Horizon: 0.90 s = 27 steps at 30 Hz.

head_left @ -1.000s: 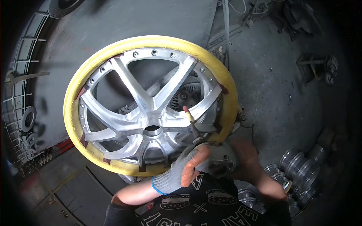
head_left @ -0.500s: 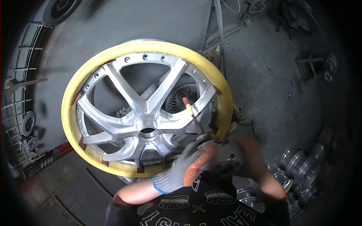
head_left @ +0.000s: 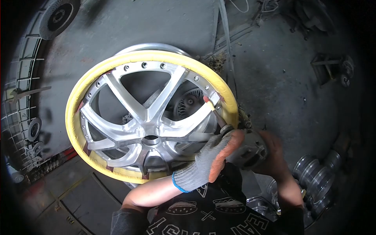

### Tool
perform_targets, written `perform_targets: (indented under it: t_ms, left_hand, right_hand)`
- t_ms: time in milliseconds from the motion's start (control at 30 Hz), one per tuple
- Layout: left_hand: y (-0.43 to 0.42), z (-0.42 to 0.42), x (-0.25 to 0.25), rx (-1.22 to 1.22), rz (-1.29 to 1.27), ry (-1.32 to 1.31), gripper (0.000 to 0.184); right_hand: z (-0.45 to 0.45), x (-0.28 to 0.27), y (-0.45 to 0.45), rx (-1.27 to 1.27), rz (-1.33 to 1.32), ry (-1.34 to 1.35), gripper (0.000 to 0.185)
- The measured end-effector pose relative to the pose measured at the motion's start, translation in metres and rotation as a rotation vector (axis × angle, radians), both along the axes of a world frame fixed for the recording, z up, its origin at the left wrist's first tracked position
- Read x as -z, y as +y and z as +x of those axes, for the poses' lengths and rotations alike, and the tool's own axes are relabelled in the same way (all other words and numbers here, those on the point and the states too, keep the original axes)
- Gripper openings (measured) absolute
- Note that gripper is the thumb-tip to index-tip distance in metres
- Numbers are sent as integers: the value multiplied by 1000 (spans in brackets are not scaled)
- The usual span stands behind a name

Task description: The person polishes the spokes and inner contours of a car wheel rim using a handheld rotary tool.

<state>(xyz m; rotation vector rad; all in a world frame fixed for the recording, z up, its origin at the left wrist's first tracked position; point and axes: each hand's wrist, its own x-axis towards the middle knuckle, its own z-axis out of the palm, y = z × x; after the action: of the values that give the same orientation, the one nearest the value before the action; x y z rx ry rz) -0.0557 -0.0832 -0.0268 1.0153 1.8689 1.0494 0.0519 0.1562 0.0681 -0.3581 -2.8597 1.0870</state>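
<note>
A silver alloy wheel (head_left: 125, 94) with split spokes lies in front of me, its outer lip wrapped in yellow tape (head_left: 73, 117). My left hand (head_left: 213, 160), in a grey glove with orange coating, is closed around the front neck of a die grinder (head_left: 247, 150). Bare-looking and partly hidden behind the tool's body, my right hand (head_left: 274, 152) grips its rear. From the grinder a thin shaft runs to a red-and-yellow bit (head_left: 209, 103), which is at the outer end of the right spoke, near the tape. Whether the tip touches the metal I cannot tell.
Beneath the spokes shows another wheel (head_left: 189, 102) with a mesh pattern. Several bare rims (head_left: 313, 172) are stacked at lower right. A metal rack (head_left: 23, 98) runs along the left, and a tire (head_left: 58, 19) stands at upper left. A small metal stand (head_left: 323, 68) is at right.
Both hands have moved the grinder up and to the right, bringing its bit from over the spoke's middle to its outer end. The view has shifted slightly.
</note>
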Motion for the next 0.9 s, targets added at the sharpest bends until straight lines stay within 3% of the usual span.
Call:
perform_targets:
  t_ms: [133, 400, 600, 633, 700, 767, 800, 900]
  left_hand:
    - [-7, 2, -3, 12, 26, -3, 76]
    - [-42, -7, -27, 58, 88, 7, 68]
    - [-88, -3, 0, 134, 166, -149, 65]
    - [-65, -16, -45, 75, 243, 41, 61]
    - [-58, -20, -69, 16, 320, 231, 57]
    - [-75, -11, -64, -176, 24, -625, 50]
    - [-80, -7, -60, -172, 23, -624, 50]
    - [-79, -4, -55, -52, -6, -244, 49]
  right_hand:
    - [1, -1, -6, 8, -69, 3, 80]
    - [0, -4, -36, -44, -189, -13, 79]
    - [-1, -5, -65, -88, -202, -13, 80]
    - [-1, -5, -70, -100, -215, -11, 81]
    - [0, -1, -80, -117, -207, -9, 81]
    - [-1, 0, -86, -129, -200, -6, 81]
    - [-2, 0, -89, -123, -185, 12, 81]
    - [0, -3, -82, -105, -163, 35, 81]
